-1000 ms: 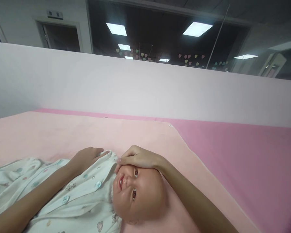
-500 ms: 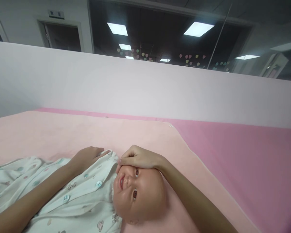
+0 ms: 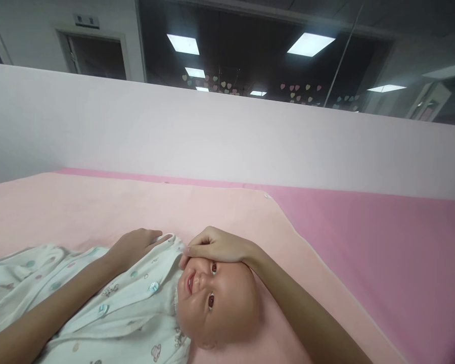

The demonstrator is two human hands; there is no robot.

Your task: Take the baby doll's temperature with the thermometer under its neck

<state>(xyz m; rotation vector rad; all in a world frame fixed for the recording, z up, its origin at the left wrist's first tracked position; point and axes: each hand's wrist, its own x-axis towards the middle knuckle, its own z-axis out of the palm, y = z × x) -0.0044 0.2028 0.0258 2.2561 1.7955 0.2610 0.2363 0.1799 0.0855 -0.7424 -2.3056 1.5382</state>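
A baby doll [image 3: 220, 303] lies on its back on a pale pink blanket [image 3: 174, 212], head to the right, dressed in a white printed garment [image 3: 129, 313] with blue snap buttons. My left hand [image 3: 134, 245] rests flat on the garment at the doll's far shoulder, fingers stretched toward the collar. My right hand [image 3: 214, 245] lies over the far side of the doll's head, fingers curled and pinched at the collar edge beside the cheek.
The blanket covers a darker pink mattress [image 3: 382, 242] that stretches right. A white partition wall [image 3: 227, 136] rises behind the bed. Above it are a dark glass window with heart stickers and a doorway at top left.
Almost nothing differs. Both hands stay where they were on the doll; the view shifts very slightly.
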